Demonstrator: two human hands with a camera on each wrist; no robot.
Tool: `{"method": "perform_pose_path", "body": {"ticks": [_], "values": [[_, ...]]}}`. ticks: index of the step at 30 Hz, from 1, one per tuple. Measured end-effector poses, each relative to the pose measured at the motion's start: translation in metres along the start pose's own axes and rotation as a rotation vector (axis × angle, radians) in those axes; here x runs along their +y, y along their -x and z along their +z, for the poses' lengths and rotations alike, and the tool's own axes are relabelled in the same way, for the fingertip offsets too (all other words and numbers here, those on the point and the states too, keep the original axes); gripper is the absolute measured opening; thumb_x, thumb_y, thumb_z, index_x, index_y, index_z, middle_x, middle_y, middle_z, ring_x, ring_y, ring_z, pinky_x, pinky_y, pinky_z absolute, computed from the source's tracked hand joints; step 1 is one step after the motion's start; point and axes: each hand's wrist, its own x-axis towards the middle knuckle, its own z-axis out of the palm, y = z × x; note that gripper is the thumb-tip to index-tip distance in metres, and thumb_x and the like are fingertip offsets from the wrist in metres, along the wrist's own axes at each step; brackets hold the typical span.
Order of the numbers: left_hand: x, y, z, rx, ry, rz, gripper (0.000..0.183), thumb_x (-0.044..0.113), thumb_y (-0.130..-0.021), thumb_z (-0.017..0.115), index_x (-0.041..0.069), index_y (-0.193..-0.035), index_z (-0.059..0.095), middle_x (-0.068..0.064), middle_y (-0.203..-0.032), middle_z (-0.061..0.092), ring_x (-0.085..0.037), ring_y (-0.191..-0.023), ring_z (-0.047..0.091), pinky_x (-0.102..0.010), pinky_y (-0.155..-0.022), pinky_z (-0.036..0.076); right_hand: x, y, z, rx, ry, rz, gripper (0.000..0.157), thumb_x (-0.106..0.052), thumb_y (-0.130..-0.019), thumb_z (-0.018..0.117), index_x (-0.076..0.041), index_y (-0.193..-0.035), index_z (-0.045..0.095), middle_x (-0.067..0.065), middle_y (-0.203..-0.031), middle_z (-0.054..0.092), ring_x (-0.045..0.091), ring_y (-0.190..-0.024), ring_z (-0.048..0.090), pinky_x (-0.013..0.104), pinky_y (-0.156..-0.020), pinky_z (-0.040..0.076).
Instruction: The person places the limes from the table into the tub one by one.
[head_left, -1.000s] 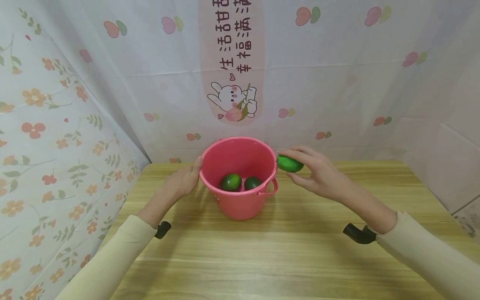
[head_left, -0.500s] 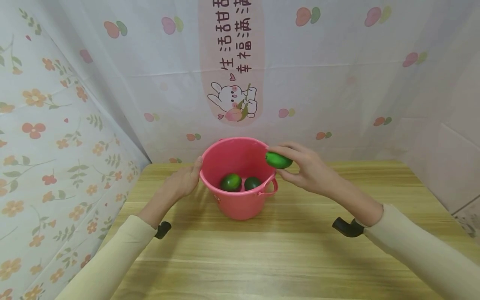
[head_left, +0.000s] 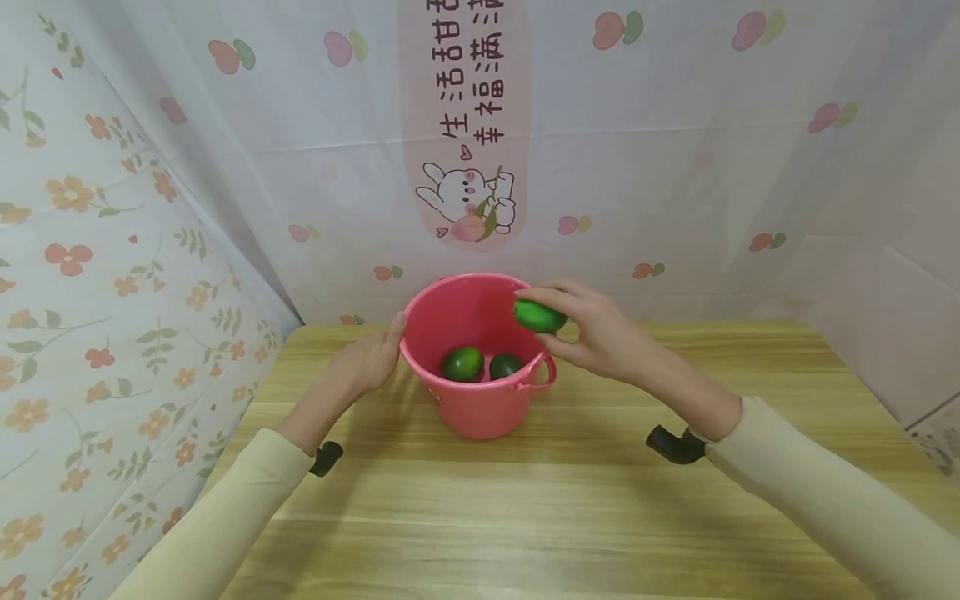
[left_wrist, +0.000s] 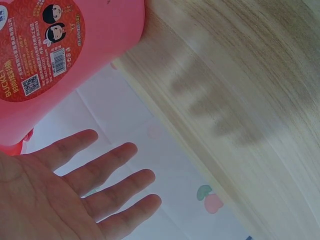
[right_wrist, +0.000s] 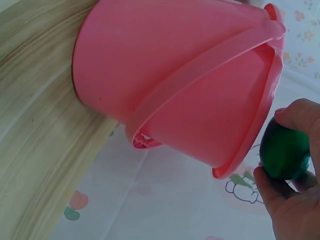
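Note:
A pink bucket [head_left: 480, 408] stands upright on the wooden table, with two dark green oval fruits [head_left: 462, 364] lying inside. My left hand [head_left: 363, 362] is at its left side, thumb at the rim. In the left wrist view the fingers [left_wrist: 107, 170] of that hand are straight and spread beside the bucket wall. With thumb and fingers, my right hand [head_left: 600, 333] holds a glossy green oval fruit [head_left: 538, 317] over the bucket's right rim. The right wrist view shows this fruit [right_wrist: 284, 150] just past the rim, partly hidden by fingers.
The bucket's handle [head_left: 538, 377] hangs down on its right side. Behind the table [head_left: 480, 517] hangs a printed white curtain [head_left: 660, 183], and a floral cloth [head_left: 112, 333] borders the left. Dark wrist mounts [head_left: 675, 444] stick out below the sleeves.
My right hand has moved left with the green fruit, from beside the bucket to over its right rim. The left hand and the bucket have stayed in place.

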Motion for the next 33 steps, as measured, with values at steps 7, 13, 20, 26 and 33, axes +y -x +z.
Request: {"method": "perform_pose_path", "body": {"ticks": [7,13,20,26,33], "values": [[0.001,0.001,-0.001,-0.008,-0.011,0.004,0.089,0.062,-0.091,-0.006,0.009,-0.135,0.050,-0.016,-0.132,0.049,-0.036,-0.115,0.049,-0.054,-0.094,0.035,-0.002,-0.006,0.002,-0.037,-0.011,0.023,0.062,-0.008,-0.078,0.075,-0.021,-0.134,0.051,0.001,-0.120,0.051,0.015,-0.101,0.049,0.027,-0.073,0.051],[0.000,0.001,-0.001,-0.008,-0.015,0.007,0.088,0.061,-0.092,-0.006,0.008,-0.137,0.048,-0.016,-0.133,0.049,-0.036,-0.116,0.048,-0.054,-0.094,0.035,-0.004,-0.016,0.007,-0.069,-0.016,0.033,0.063,-0.011,-0.078,0.076,-0.024,-0.135,0.050,-0.001,-0.120,0.050,0.014,-0.104,0.047,0.028,-0.075,0.051],[0.000,0.000,-0.001,-0.006,-0.009,0.009,0.088,0.062,-0.092,-0.006,0.009,-0.136,0.049,-0.014,-0.134,0.048,-0.036,-0.117,0.047,-0.054,-0.095,0.034,0.000,-0.029,0.016,-0.085,-0.040,0.024,0.060,-0.012,-0.080,0.074,-0.021,-0.135,0.050,0.001,-0.121,0.050,0.015,-0.105,0.048,0.029,-0.077,0.050],[-0.001,0.000,0.000,-0.013,-0.006,0.008,0.089,0.062,-0.091,-0.006,0.010,-0.136,0.049,-0.014,-0.134,0.048,-0.035,-0.117,0.047,-0.054,-0.095,0.034,0.004,-0.035,0.023,-0.094,-0.036,0.052,0.060,-0.015,-0.079,0.076,-0.018,-0.134,0.050,0.003,-0.123,0.052,0.016,-0.108,0.048,0.030,-0.079,0.050],[-0.001,0.000,-0.001,-0.008,0.012,0.015,0.086,0.062,-0.092,-0.005,0.013,-0.135,0.051,-0.012,-0.133,0.049,-0.034,-0.116,0.049,-0.054,-0.094,0.035,0.005,-0.032,0.021,-0.105,-0.020,0.121,0.060,-0.017,-0.080,0.076,-0.015,-0.134,0.049,0.002,-0.127,0.051,0.016,-0.110,0.048,0.031,-0.081,0.049]]}}
